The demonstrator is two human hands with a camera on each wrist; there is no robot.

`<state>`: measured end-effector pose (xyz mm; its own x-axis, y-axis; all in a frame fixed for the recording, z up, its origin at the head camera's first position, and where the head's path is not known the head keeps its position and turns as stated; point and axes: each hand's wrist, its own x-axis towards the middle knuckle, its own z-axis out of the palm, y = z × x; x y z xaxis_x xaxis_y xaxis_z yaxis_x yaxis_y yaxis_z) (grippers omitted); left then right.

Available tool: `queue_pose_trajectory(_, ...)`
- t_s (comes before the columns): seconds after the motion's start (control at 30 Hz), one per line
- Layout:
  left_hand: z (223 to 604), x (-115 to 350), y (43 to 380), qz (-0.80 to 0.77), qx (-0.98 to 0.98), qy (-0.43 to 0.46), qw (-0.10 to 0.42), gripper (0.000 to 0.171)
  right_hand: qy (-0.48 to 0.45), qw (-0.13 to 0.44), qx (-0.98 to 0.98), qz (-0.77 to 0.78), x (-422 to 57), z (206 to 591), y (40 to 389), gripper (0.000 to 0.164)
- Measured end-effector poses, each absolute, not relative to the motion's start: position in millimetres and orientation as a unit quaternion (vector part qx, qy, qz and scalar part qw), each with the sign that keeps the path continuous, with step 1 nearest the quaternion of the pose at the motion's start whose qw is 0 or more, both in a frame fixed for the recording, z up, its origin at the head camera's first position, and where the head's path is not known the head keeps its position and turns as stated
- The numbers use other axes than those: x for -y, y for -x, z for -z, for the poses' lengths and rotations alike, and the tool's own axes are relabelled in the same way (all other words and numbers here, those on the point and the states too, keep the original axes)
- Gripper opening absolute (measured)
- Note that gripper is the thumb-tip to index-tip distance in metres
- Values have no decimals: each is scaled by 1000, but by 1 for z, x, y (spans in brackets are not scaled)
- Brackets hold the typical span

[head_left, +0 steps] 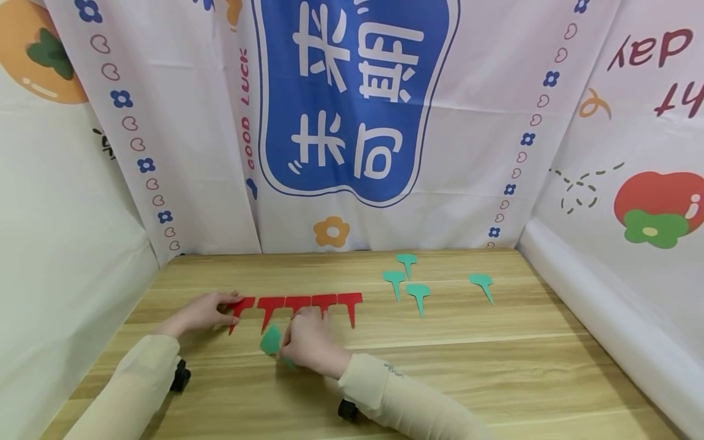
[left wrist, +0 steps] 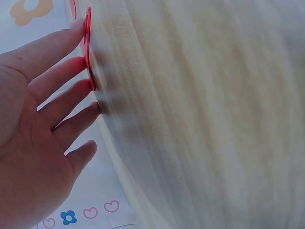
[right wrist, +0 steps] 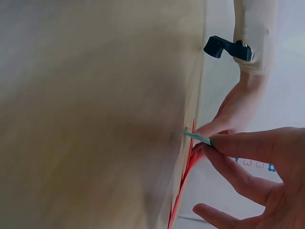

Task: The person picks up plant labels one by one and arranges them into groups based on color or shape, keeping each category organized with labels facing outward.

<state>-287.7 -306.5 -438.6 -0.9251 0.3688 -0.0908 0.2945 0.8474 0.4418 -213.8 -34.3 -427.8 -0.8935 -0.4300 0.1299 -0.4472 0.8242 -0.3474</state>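
Note:
Several red T-shaped plant labels (head_left: 298, 302) lie side by side in a row on the wooden table (head_left: 467, 379). My left hand (head_left: 205, 313) is at the row's left end, its fingertips touching the leftmost red label (head_left: 235, 311); in the left wrist view those fingers (left wrist: 62, 69) look fairly straight. In front of the row, my right hand (head_left: 312, 342) pinches a green plant label (head_left: 271, 340) between thumb and finger, as the right wrist view also shows with the green label (right wrist: 198, 138). Another bit of green (head_left: 288, 362) peeks out below this hand, mostly hidden.
Three green plant labels (head_left: 418, 297) lie grouped at the back, right of the red row. A single green label (head_left: 482, 285) lies farther right. Printed cloth (head_left: 467, 183) hangs behind the table and along both sides.

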Motion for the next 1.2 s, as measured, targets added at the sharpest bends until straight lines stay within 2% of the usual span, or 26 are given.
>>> queue_pose_trajectory(0.33, 440, 308, 287, -217, -956, -177, 87, 62, -218, 36, 969, -110, 59, 430, 207, 46)
queue_pose_trajectory(0.73, 441, 311, 289, -220, -956, -173, 90, 64, -185, 14, 980, -74, 85, 432, 201, 34)
queue_pose_trajectory(1.2, 442, 309, 289, -227, -954, -172, 93, 63, -158, -41, 981, -104, 110, 436, 200, 31)
